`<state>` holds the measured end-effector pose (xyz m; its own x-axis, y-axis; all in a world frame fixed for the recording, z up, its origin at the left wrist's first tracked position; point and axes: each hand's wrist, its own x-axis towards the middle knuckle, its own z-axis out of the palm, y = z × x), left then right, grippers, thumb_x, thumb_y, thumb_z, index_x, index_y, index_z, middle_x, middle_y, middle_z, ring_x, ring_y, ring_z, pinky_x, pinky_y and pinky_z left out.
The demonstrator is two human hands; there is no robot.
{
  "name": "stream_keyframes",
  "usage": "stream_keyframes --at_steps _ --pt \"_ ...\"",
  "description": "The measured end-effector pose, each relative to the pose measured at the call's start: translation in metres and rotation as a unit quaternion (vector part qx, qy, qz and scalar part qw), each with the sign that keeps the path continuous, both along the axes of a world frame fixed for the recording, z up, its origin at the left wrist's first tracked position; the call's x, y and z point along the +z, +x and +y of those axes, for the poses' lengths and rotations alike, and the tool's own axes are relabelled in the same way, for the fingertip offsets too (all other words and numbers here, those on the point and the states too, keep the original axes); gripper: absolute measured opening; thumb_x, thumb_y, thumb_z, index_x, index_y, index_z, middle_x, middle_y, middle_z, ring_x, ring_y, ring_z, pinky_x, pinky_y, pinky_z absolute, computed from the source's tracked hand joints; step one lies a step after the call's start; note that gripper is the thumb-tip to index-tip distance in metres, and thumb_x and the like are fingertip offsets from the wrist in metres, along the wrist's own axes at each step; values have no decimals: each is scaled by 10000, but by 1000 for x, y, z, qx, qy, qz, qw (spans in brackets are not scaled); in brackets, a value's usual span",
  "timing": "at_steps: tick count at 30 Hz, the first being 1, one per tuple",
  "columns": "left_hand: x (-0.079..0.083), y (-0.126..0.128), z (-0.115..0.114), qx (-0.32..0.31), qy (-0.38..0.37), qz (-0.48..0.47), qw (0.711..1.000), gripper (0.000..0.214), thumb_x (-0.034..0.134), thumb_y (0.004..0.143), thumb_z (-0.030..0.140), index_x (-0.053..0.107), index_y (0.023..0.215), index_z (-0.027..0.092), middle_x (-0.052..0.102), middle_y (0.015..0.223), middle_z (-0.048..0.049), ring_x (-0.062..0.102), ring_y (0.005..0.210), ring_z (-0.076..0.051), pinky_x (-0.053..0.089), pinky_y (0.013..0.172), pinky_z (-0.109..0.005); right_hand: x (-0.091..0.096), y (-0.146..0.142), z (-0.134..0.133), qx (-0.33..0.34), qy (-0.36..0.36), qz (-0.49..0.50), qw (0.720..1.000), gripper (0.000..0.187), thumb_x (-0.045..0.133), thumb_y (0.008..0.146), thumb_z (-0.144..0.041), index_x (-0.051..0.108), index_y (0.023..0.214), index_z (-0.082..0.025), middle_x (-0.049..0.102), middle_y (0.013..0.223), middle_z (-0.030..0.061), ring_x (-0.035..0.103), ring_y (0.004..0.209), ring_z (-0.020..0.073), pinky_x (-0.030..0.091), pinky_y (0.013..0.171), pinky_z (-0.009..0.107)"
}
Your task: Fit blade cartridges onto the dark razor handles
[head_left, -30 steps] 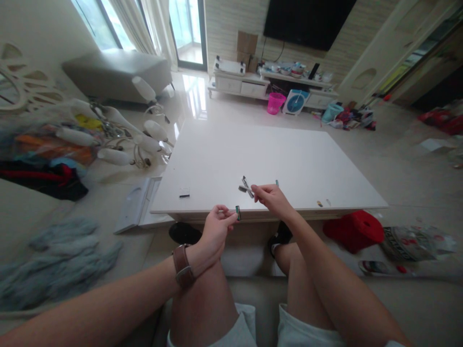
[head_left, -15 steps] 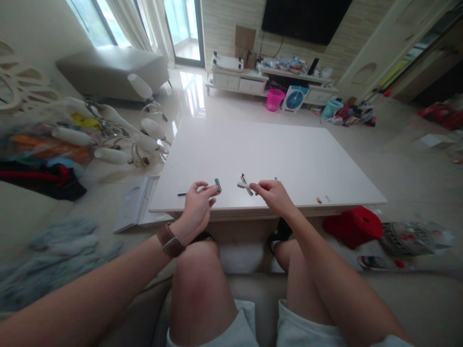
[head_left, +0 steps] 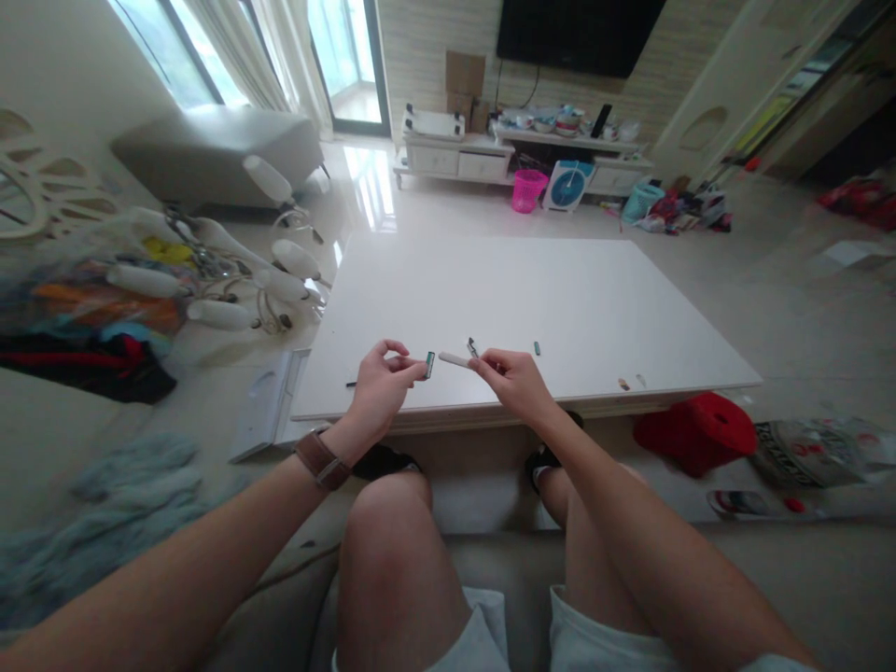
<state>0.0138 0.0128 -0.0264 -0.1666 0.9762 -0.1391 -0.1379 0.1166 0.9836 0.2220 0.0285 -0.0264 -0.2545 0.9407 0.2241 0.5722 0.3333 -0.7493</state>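
Observation:
Over the front of the white table (head_left: 483, 289), my left hand (head_left: 384, 381) pinches a small dark cartridge with a green strip (head_left: 429, 365), which looks like a razor head. Between the thumb and fingers of my right hand (head_left: 514, 375) is a slim pale grey stick (head_left: 454, 359), its free end pointing left, close to the cartridge but apart from it. Behind that stick lies a dark and silver piece (head_left: 471, 347), partly covered by my right hand. A small green strip (head_left: 537, 348) rests right of the hand. A thin black stick (head_left: 351, 384) shows beside my left hand.
Small brown bits (head_left: 623, 384) lie near the table's front right. A red object (head_left: 700, 434) stands beyond that edge, with a printed bag (head_left: 805, 453) beside it. On the left are a white lamp fixture (head_left: 231, 271) and a flat white box (head_left: 262, 406).
The cartridge has turned in my left hand and shifted slightly right. My right hand has moved left with the stick, bringing its tip nearer the cartridge. The green strip on the table is more exposed.

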Motion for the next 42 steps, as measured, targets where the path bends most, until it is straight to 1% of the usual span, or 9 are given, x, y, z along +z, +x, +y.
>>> stream_keyframes --at_steps 4,11,16,20,23,28,34,37,42 --pt "3 1 -2 -21 13 -5 1000 411 761 583 183 478 878 213 653 624 36 609 630 -148 364 600 -255 -4 -12 0 -3 12 -13 1000 393 562 950 -466 673 709 -177 522 573 -18 430 554 112 268 570 266" --pt "9 -6 6 13 12 -2 1000 431 743 571 158 461 891 215 649 632 41 592 617 -134 346 589 -249 -4 -20 8 -28 47 5 998 398 570 950 -474 677 712 -174 515 561 -17 416 549 113 267 572 271" --pt "6 -4 5 -23 0 11 1000 430 738 579 171 461 904 218 659 635 37 603 625 -140 348 585 -248 -8 -27 4 4 42 -13 999 404 552 962 -473 670 713 -177 541 591 -14 423 564 110 261 578 271" --pt "4 -5 7 -8 -6 18 1000 429 728 568 152 464 899 218 667 644 34 589 598 -132 335 570 -246 -8 -25 8 -16 54 17 998 404 568 951 -479 675 713 -171 501 562 -22 409 552 109 260 569 271" --pt "4 -5 7 -8 -3 12 1000 441 728 567 145 458 907 219 663 632 39 585 592 -132 338 570 -246 -9 -22 8 -22 47 26 998 408 574 946 -477 672 698 -167 482 546 -26 399 541 108 259 561 271" --pt "4 -2 3 -54 -15 -8 998 459 737 579 143 443 923 221 691 676 22 609 637 -137 369 610 -249 -10 -25 5 25 34 25 999 401 571 949 -460 667 694 -165 505 570 -23 405 555 104 262 567 268" --pt "3 -3 5 -22 -15 -14 1000 472 755 584 155 443 931 224 656 634 46 587 611 -126 338 592 -243 -12 -21 8 -6 22 51 998 399 579 939 -465 660 693 -161 447 536 -36 370 535 101 244 548 270" --pt "1 -2 3 -55 -24 -27 998 471 749 593 160 438 939 226 685 674 24 602 638 -134 350 609 -248 -13 -24 6 26 3 53 998 411 561 944 -471 654 686 -165 463 549 -34 385 546 103 256 555 269" --pt "2 1 0 -65 -32 -42 997 477 755 579 166 438 931 229 682 681 23 589 625 -130 339 604 -246 -12 -27 7 2 -25 131 991 466 563 911 -571 663 702 -167 469 557 -29 390 548 109 276 542 268"
